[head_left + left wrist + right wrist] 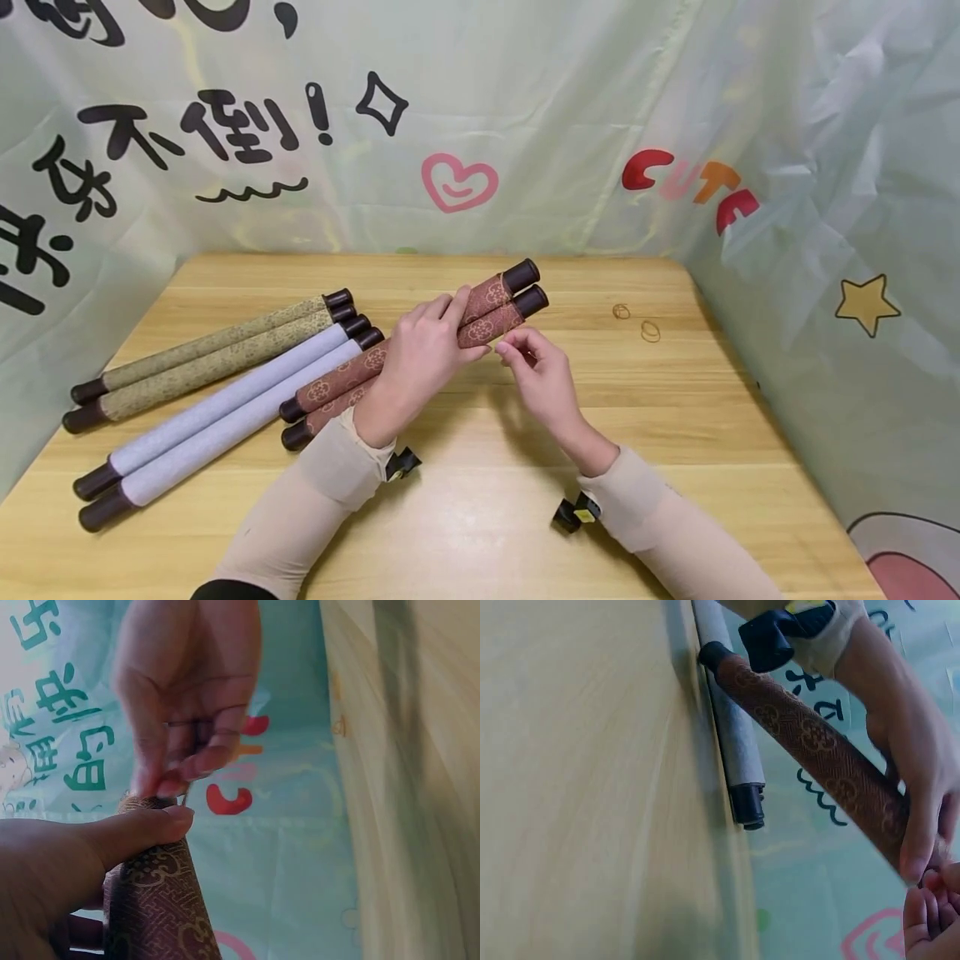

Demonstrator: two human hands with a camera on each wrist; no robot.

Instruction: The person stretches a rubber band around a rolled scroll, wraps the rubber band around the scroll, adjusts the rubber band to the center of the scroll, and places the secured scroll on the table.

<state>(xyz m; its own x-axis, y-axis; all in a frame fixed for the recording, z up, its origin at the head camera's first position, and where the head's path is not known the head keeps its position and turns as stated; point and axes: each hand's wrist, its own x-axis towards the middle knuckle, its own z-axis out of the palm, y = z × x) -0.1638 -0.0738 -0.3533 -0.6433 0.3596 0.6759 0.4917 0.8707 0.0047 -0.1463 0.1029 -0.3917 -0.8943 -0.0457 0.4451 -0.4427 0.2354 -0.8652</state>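
A red-brown patterned scroll [491,332], rolled from both ends into two parallel rolls with dark knobs, is tilted up off the table at its far end. My left hand [423,346] grips both rolls, its thumb along the near side. Close by the far knobs, my right hand [543,383] pinches a thin rubber band [185,796] between thumb and fingertips. The band stretches from the scroll's edge to those fingertips; how far it goes round the rolls is hidden. In the right wrist view, the left hand's fingers [919,832] wrap the scroll.
Left of the hands lie a pale blue scroll [240,412] and an olive-gold scroll [217,354], each a pair of rolls with dark knobs. Two loose rubber bands, one nearer the back [621,311], lie on the wooden table [675,450] at right. Printed curtains surround the table.
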